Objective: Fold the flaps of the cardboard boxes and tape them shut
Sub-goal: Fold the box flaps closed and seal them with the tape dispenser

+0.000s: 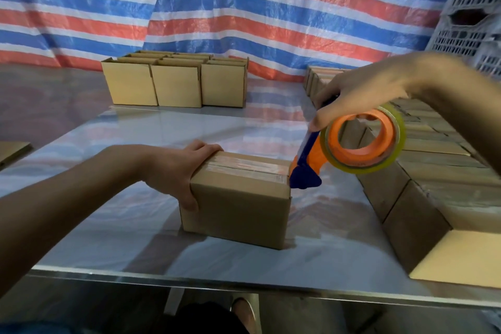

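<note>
A closed cardboard box [238,206] lies on the shiny table [135,225] in front of me, with a strip of clear tape along its top seam. My left hand [176,171] grips the box's left end, thumb on the front face and fingers over the top. My right hand [360,92] holds an orange and blue tape dispenser [309,163] carrying a roll of clear tape [363,138]. The dispenser's blue cutter end sits at the box's top right corner.
Rows of closed cardboard boxes [439,171] fill the table's right side. A group of open boxes [176,81] stands at the far middle. A striped tarp [244,8] hangs behind, a grey plastic crate [471,16] at upper right. A flat cardboard piece [13,150] lies at the left.
</note>
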